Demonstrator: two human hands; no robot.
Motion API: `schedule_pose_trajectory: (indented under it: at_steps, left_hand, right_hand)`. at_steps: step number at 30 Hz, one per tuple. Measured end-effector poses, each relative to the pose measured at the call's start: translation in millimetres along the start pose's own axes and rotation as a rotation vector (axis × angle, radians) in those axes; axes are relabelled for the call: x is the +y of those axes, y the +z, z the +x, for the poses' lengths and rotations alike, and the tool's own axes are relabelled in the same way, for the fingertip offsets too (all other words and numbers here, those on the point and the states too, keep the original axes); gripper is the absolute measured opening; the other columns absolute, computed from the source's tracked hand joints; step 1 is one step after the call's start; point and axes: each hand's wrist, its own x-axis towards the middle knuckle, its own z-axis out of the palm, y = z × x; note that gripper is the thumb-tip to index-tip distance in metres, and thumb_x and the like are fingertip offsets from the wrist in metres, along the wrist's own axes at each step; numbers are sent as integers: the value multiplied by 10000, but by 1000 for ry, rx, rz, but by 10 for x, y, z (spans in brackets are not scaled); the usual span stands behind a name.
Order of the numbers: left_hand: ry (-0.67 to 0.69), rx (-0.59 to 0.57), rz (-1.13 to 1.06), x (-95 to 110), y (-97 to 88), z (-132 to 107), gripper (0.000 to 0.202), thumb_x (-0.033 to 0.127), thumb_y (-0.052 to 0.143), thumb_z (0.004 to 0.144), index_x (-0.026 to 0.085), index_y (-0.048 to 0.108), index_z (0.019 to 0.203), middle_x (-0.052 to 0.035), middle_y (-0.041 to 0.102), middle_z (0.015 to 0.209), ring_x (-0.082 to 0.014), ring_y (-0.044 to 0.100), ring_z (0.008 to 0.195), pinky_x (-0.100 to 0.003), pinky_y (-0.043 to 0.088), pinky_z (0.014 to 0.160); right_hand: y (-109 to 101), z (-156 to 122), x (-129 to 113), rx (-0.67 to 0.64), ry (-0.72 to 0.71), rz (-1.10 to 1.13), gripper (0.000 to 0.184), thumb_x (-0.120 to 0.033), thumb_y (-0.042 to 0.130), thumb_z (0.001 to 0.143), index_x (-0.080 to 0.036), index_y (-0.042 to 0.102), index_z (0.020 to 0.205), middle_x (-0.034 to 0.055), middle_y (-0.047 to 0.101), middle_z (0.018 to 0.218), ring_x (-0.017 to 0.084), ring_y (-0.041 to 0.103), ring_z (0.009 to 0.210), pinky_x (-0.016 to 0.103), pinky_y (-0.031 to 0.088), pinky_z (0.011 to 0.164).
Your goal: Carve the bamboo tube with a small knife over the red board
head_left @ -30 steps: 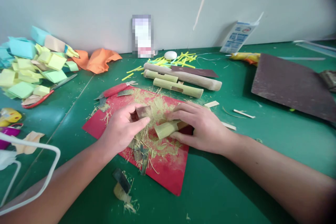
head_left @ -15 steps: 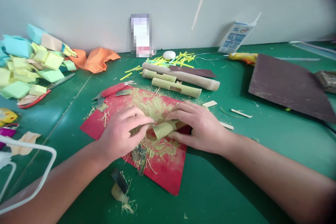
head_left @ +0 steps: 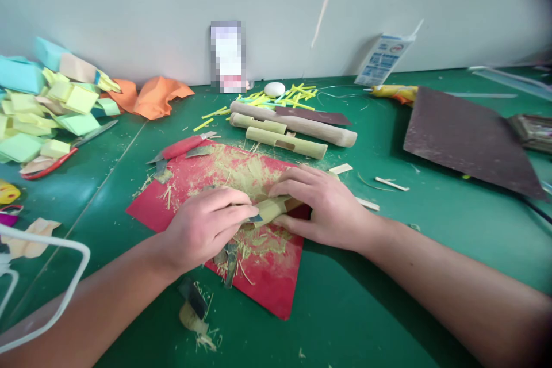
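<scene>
My right hand [head_left: 325, 204] grips a short pale-green bamboo tube [head_left: 272, 208], fingers over its far side and thumb along the near side. A rectangular notch shows in the tube beside my palm. My left hand [head_left: 211, 224] is closed around a small dark piece of sandpaper [head_left: 254, 218], pressed against the tube's left end; most of that piece is hidden by my fingers. Beneath both hands lies a red mat [head_left: 276, 293] covered in pale dust and shavings. A red-handled knife [head_left: 185, 146] rests at its upper left corner.
Behind the mat lie two notched bamboo pieces [head_left: 287, 144] and a longer wooden stick [head_left: 302, 126]. Yellow paper strips [head_left: 302, 94] surround a white egg-shaped object [head_left: 275, 89]. Folded papers [head_left: 56, 103] and red-handled scissors [head_left: 52, 168] are left; a dark brown sheet [head_left: 466, 138] is right.
My left hand has moved onto the bamboo tube's left end, bringing the dark sandpaper against it and covering the opening. My right hand keeps its hold. The view has shifted slightly.
</scene>
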Motion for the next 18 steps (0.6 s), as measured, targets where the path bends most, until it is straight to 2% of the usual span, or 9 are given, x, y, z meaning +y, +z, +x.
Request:
schedule_pose_trajectory:
  at_steps: [8,11,18]
  left_hand:
    - [24,-48,-8,-11,-20,8,252,96,545,875,134,637,1106,-82,651,1058,-161,610,983,-298,517,873]
    - [48,14,28,-9,-6,-1,248,73,565,868,143,639,1094,-65,670,1010,-151,610,979,-292,511,887]
    - [11,114,68,4,58,32,235,27,579,843,160,655,1022,-44,683,971,-123,635,889,-262,521,825]
  right_hand:
    - [-1,-13,3,5,-5,2,286,-338,661,767,-203,624,1017,48,632,979,209,557,894,336,433,745]
    - [1,-8,4,6,-7,7,276,-338,654,773,-203,623,1012,52,634,982,211,558,894,337,432,746]
    - [2,-9,6,12,-16,9,273,-347,648,782,-208,620,1015,52,636,986,205,559,880,330,430,729]
